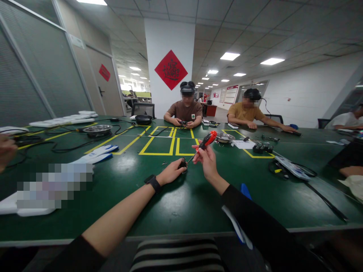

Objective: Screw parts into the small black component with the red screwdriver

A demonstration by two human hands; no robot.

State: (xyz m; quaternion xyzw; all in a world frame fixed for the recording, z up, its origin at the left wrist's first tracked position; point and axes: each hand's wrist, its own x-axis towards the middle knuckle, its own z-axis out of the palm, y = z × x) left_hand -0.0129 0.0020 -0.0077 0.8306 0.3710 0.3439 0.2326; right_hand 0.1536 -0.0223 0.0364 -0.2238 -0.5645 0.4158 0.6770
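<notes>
Nearest me on the bench (124,211): my left hand (172,173), black band (153,183) on its wrist, has its fingers closed around a small dark part (183,163), low over the green top. My right hand (208,160) has thumb and fingers wrapped on a red-and-black screwdriver (208,139), handle up, shaft slanting down to the part. Tip at or near it; can't tell if seated.

Progress, my read: mid-work. Part gripped, driver brought up to it. A few tiny loose pieces (164,163) lie just beyond, toward the left, apart from the part. Can't tell if any screw is in, loose or out, so no count of done or left.

Further off: black components (262,148) sit together on the right, unheld. Metal bowl (225,137) beyond my right hand. Across, a person in a brown shirt (185,110) handles a small dark item.
</notes>
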